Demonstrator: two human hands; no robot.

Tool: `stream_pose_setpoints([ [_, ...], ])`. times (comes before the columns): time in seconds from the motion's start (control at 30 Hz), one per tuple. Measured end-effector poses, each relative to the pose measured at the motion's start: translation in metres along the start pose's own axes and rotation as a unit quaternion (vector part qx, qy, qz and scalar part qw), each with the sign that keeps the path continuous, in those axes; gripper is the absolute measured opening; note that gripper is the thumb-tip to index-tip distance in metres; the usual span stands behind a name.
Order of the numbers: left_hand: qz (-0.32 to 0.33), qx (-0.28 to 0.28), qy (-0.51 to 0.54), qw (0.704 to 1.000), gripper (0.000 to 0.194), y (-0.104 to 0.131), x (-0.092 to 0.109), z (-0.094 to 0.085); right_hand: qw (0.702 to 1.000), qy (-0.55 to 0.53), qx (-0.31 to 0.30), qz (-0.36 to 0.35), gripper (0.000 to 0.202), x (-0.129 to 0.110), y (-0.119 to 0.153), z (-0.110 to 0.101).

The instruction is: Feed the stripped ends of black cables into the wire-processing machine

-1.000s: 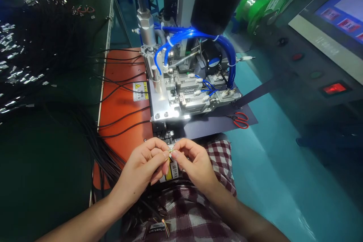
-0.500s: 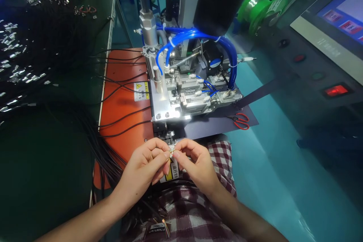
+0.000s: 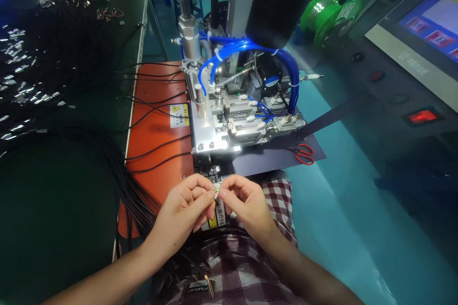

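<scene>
Both hands meet in front of the machine's near end, fingertips almost touching. My left hand (image 3: 189, 202) is closed in a pinch on thin light-coloured wires (image 3: 216, 190), which look whitish and greenish. From the other side my right hand (image 3: 246, 202) pinches the same wires between thumb and forefinger. The fingers cover most of them, so their number and ends are hidden. Just beyond the fingertips is a small black fixture (image 3: 209, 171) on the machine. A white and yellow label (image 3: 220, 219) shows below the hands.
The metal machine (image 3: 243, 119) with blue hoses stands ahead. Black cables (image 3: 157, 145) lie across its orange plate (image 3: 153, 119). Red-handled cutters (image 3: 304, 154) rest on the dark plate at right. A cable bundle covers the left bench (image 3: 43, 200). A control panel (image 3: 400, 71) rises at right.
Both hands stay in nearly the same place, still pinching the wires. The fingertips and wires shift only very slightly, and the view moves a little.
</scene>
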State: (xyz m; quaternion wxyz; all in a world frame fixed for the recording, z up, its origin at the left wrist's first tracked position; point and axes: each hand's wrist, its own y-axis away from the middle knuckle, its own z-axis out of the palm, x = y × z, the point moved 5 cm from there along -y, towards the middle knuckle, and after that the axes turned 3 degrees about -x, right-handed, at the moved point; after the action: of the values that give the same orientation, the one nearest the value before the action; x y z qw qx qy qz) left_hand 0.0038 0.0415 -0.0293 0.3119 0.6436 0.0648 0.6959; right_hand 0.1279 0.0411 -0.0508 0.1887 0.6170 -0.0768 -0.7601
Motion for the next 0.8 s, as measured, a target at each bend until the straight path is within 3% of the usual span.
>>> stream_pose_setpoints([
  [0.8,-0.004,0.004,0.037,0.999,0.012,-0.0016,-0.0003,0.0006,1.000,-0.021,0.007,-0.017,0.013,0.0082,0.0011,0.0022],
])
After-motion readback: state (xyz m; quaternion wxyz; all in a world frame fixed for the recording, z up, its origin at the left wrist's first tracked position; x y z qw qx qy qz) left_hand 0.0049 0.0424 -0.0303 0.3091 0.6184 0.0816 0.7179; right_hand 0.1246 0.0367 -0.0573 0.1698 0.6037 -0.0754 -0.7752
